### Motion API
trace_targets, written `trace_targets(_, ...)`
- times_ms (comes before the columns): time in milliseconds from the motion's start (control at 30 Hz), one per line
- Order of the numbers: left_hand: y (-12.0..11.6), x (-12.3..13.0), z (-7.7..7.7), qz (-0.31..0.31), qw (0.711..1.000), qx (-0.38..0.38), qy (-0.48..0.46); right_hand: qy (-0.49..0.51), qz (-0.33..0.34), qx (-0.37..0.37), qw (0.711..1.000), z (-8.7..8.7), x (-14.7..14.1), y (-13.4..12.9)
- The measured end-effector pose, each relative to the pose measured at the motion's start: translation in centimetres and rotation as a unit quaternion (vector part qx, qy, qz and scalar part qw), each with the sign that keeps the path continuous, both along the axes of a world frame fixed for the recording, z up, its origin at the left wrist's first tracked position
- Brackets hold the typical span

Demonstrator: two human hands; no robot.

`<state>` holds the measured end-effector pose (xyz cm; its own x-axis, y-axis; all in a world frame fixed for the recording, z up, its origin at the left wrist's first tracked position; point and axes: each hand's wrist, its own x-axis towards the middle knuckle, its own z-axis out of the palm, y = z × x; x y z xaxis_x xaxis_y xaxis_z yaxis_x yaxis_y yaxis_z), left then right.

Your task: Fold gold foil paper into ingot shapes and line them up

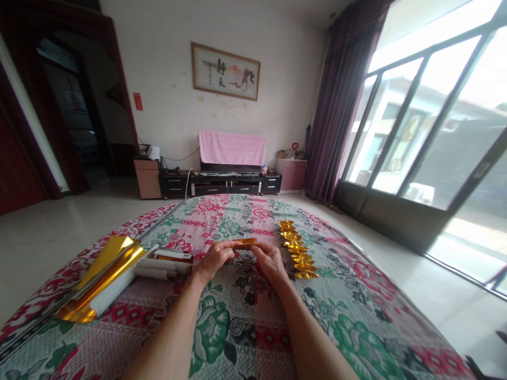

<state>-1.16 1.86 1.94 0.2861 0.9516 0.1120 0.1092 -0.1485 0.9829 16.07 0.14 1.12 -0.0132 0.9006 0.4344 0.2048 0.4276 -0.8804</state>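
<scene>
A small folded piece of gold foil paper (247,243) is stretched between my two hands, above the middle of the table. My left hand (216,259) pinches its left end, and my right hand (269,261) grips the right end. Just right of my right hand, several folded gold foil boat shapes (300,257) stand in a row running away from me. To the left of my left hand lie rolled white papers (156,268). Beyond them, further left, rests a stack of gold foil sheets (113,269), curled, with white undersides showing.
A flowered cloth (214,327) in red, green and grey covers the round table. Past its far edge stand a low black cabinet (174,184) and a screen draped with a pink towel (233,148). Glass doors (400,132) and a purple curtain (330,105) are on the right.
</scene>
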Motion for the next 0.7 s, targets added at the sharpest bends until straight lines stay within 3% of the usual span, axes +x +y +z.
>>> trace_targets(300, 1.4, 0.8, -1.8, 0.047, 0.997, 0.040, -0.039, 0.030, 0.015, 0.012, 0.999, -0.3, -0.3, 0.2)
trace_targets(467, 1.4, 0.7, -1.9, 0.049, 0.997, 0.061, -0.018, 0.074, 0.006, -0.021, 0.997, -0.4, -0.4, 0.3)
trace_targets(700, 1.2, 1.0, -1.7, 0.070, 0.995, 0.060, -0.038, 0.091, -0.013, -0.006, 0.996, -0.7, -0.5, 0.6)
